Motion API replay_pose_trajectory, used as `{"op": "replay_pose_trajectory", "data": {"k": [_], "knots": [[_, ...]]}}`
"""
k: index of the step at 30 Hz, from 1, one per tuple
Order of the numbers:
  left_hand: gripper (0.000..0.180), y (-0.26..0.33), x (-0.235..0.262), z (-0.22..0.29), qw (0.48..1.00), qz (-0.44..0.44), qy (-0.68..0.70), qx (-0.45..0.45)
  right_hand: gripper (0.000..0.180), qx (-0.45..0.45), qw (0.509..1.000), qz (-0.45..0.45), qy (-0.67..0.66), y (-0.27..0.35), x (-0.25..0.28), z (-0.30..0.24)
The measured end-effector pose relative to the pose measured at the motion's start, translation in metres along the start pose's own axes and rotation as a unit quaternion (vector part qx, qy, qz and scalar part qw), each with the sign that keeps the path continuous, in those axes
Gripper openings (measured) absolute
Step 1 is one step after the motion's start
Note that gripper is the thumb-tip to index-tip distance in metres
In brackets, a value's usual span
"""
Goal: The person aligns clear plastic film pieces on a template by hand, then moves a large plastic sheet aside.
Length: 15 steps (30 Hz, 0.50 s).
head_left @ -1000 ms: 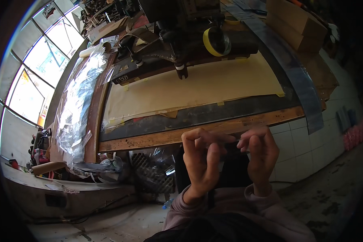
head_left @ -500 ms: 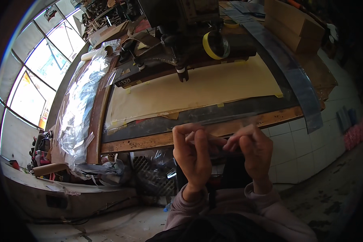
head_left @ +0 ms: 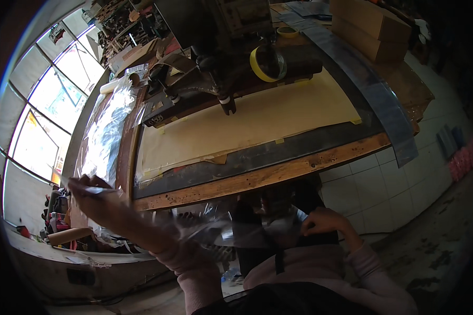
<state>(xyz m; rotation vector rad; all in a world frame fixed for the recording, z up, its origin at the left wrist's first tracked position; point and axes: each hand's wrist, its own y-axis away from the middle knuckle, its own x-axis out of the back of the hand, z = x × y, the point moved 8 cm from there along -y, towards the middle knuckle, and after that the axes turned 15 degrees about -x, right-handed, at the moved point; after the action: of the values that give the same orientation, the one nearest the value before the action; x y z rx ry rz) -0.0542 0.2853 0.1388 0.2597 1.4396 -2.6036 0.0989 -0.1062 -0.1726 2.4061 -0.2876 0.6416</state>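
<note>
My left hand [head_left: 97,199] is stretched out over the near end of a heap of crumpled clear plastic [head_left: 108,139] on the left side of the bench. Motion smears its fingers; something pale and shiny shows at them. By my lap, my right hand [head_left: 325,221] has its fingers curled in at the edge of a clear plastic film [head_left: 228,232]. The see-through film trails across my lap toward my left forearm, and its far end is hard to make out.
A large cream sheet [head_left: 247,121] lies on the dark bench top, beneath a machine arm [head_left: 223,89]. A roll of yellow tape [head_left: 256,65] hangs there. Wooden edging [head_left: 268,176] borders the bench. A long grey plastic strip [head_left: 373,86] and cardboard box [head_left: 370,31] are at right.
My hands were together before the bench's front edge, fingers bent. The left has swung far left over the plastic heap; the right has dropped toward my lap. The film now shows across my lap.
</note>
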Motion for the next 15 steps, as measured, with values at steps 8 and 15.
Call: {"op": "replay_pose_trajectory", "data": {"k": [8,15], "knots": [[0.023,-0.071,0.063,-0.065,0.942,0.046,0.328,0.052,0.007,-0.252,0.958,0.122,0.054,0.072,0.028,0.075],[0.018,-0.059,0.076,-0.067,0.751,0.002,0.641,0.157,0.017,-0.173,0.794,0.580,0.060,0.232,0.153,-0.043]]}}
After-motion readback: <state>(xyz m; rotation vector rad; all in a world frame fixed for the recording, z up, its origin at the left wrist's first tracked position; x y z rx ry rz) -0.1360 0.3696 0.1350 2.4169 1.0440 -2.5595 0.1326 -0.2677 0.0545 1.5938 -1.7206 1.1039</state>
